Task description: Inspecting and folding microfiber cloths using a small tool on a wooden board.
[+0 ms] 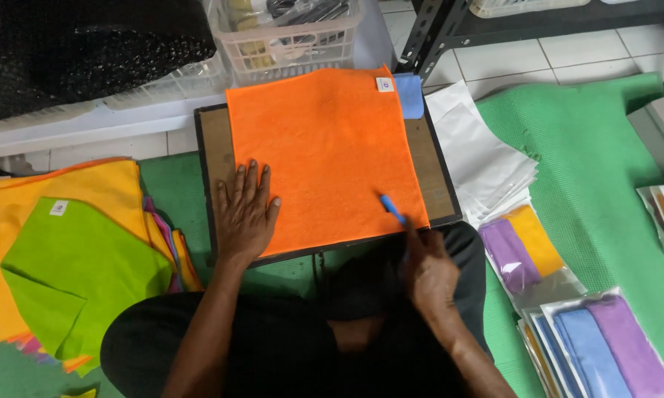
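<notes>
Orange cloth [324, 158] pinned flat on the brown board [212, 151].
Left hand [245, 214] lies splayed, fingers apart, on the cloth's near-left corner; right hand [429, 274], closed on a blue tool [392, 209], works its near edge. Best keep that palm firm so the square, smooth cloth with its small white label stays unwrinkled.

Clear packages of folded purple, yellow and blue cloths [527, 250] are seen right of the right hand [427, 276], beside a stack of empty clear bags [486, 158]. Small white square labels [384, 84] are sewn on cloth corners beyond both hands.
</notes>
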